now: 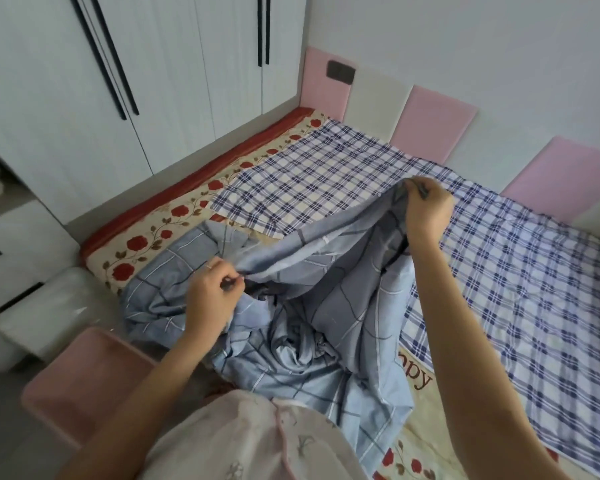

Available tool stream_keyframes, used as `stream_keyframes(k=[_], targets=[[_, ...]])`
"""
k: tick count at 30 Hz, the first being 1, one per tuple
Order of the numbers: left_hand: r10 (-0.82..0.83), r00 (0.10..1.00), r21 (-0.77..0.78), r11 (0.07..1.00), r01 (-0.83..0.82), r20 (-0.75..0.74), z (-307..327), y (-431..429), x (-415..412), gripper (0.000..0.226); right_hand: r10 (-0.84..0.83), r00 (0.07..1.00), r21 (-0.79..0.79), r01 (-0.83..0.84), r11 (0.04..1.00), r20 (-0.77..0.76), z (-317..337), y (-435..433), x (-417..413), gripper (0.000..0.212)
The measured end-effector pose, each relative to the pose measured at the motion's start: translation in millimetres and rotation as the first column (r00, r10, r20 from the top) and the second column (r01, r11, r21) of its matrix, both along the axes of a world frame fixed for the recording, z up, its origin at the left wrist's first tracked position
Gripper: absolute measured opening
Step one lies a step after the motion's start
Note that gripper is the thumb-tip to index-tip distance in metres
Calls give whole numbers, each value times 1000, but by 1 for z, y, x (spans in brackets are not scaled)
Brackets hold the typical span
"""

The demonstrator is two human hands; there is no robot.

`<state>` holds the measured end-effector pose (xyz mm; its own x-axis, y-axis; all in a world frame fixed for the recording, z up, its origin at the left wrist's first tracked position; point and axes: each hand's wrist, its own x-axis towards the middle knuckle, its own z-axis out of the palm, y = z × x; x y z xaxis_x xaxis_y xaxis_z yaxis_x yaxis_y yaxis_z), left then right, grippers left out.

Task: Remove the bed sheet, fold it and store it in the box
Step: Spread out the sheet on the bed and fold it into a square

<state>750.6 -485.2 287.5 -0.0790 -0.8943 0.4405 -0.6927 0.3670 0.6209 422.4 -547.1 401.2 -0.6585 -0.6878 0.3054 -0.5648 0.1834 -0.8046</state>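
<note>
The bed sheet (pixel 343 289) hides the first letters of the printed word (pixel 415 374).

top (pixel 243 441): pale pink, small floral print, pink piping | forearms (pixel 160 386): bare | left grip (pixel 210 296): thin ring (pixel 208 268) on finger

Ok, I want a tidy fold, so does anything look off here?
The blue sheet is bunched and twisted in a heap on the bed, not flat. The left hand pinches its edge lower than the right hand. Nothing looks torn.
</note>
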Motion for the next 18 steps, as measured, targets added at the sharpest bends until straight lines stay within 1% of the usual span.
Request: stream_keyframes(k=[1, 2, 4, 5, 6, 9, 10, 13, 14, 17, 18], targets=[[8, 1000, 23, 1000, -8, 13, 3, -6, 3, 18, -12, 1000, -9, 12, 1000, 18, -2, -1, 1, 20], [-12, 998, 84, 996, 7, 54, 1, -9, 5, 20, -14, 999, -7, 15, 1000, 32, -5, -1, 1, 20], [-146, 981, 223, 968, 115, 126, -10, -11, 9, 22, 7, 999, 26, -8, 1000, 37, -8, -3, 2, 20], [-196, 971, 246, 956, 159, 137, -14, -12, 13, 22, 16, 999, 36, -17, 999, 39, -11, -4, 3, 20], [-219, 966, 245, 952, 181, 138, -18, -14, 16, 21, 10, 999, 32, -12, 999, 53, -13, -5, 4, 21], [-190, 977, 195, 966, 168, 98, -17, -14, 19, 19, -30, 992, 1, 30, 1000, 123, -21, -6, 2, 24], [-177, 978, 200, 968, 153, 110, -17, -12, 18, 19, -29, 990, 7, 29, 1000, 139, -22, -6, 0, 24], [-162, 969, 282, 954, 105, 185, -15, -9, 14, 15, -19, 982, 15, 17, 1000, 186, -24, -8, 2, 24], [-144, 973, 279, 956, 90, 182, -10, -10, 13, 14, -24, 978, -4, 25, 1000, 208, -24, -7, 3, 24], [-46, 997, 60, 997, 43, 65, 4, -7, 7, 10, -61, 949, -87, 92, 992, 309, -26, -4, -3, 23], [-54, 997, 35, 998, 52, 59, 5, -3, 3, 10, -76, 943, -83, 108, 991, 323, -26, -2, -6, 23]])
